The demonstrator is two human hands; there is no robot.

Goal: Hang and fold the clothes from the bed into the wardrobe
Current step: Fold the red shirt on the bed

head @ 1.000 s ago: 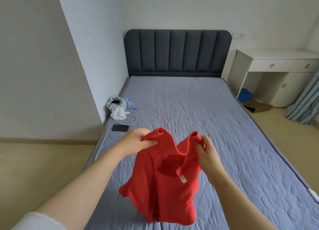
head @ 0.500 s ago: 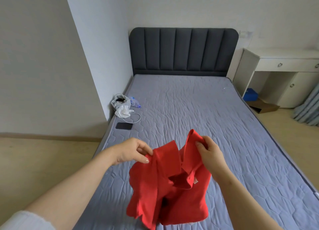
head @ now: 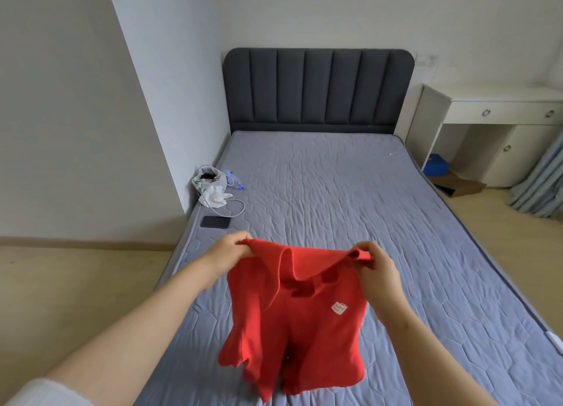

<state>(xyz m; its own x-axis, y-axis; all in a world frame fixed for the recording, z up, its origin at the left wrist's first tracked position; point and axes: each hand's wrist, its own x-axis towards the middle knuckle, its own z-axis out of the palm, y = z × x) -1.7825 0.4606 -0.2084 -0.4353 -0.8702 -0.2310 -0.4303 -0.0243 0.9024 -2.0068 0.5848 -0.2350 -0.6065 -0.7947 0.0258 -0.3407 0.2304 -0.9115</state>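
Head view is showing the left hand [head: 230,255] pinching one upper corner of a red knit top [head: 298,320], its fingers curling onto the fabric. The garment is hanging between both hands above the near end of the bed [head: 335,192], its upper edge stretching side to side and its length dropping toward the person. The right hand [head: 376,268] is gripping the opposite corner the same way. Neither hand is sitting nearer, so laying it flat for folding is likely calling for both to lower together.
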